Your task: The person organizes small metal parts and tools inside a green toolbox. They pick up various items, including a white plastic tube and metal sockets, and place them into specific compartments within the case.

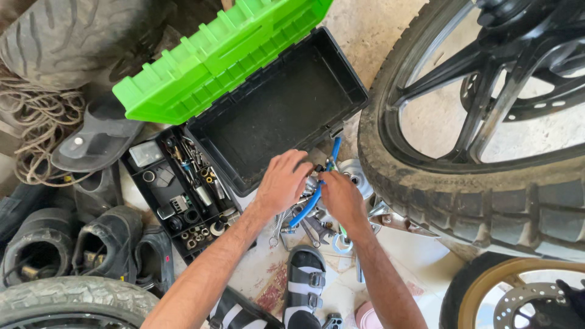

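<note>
Fingers (304, 172) of the left hand (283, 181) and right hand (341, 198) are curling closed, pinching small metal parts beside a blue-handled tool (317, 192), just in front of the open black toolbox (280, 109) with its green lid (213, 58). Head view is showing two hands, one toolbox, one organiser tray (180, 201), several spanners (314, 228), and one large motorcycle wheel (475, 152) standing at right.

hands (283, 181): 2 | toolbox (286, 103): 1 | tyres (463, 195): 4 | black shoes (103, 244): 2 | sandals (100, 137): 3
</note>
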